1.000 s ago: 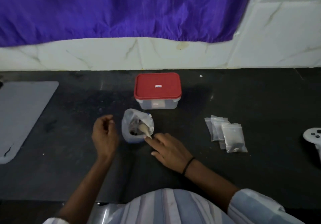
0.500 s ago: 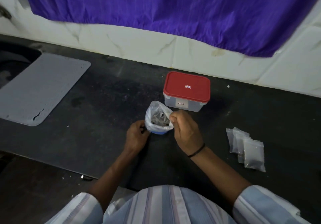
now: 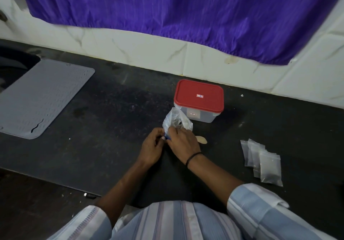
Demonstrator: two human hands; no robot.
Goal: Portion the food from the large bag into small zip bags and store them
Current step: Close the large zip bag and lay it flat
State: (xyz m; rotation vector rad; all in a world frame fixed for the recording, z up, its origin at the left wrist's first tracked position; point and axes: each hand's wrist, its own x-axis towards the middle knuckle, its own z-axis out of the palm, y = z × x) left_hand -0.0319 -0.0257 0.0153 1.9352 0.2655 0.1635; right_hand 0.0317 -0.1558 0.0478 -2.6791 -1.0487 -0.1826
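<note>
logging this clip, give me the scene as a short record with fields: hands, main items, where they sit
left hand: left hand pinches the near edge of the large bag
right hand: right hand grips the same bag from the right
large bag: clear, upright on the dark counter, dark contents inside
wooden spoon: wooden spoon lies on the counter, just right of the right hand
container: container behind the bag, red lid on
small zip bags: small zip bags overlapping in a pile, to the right
grey mat: grey mat far left
</note>
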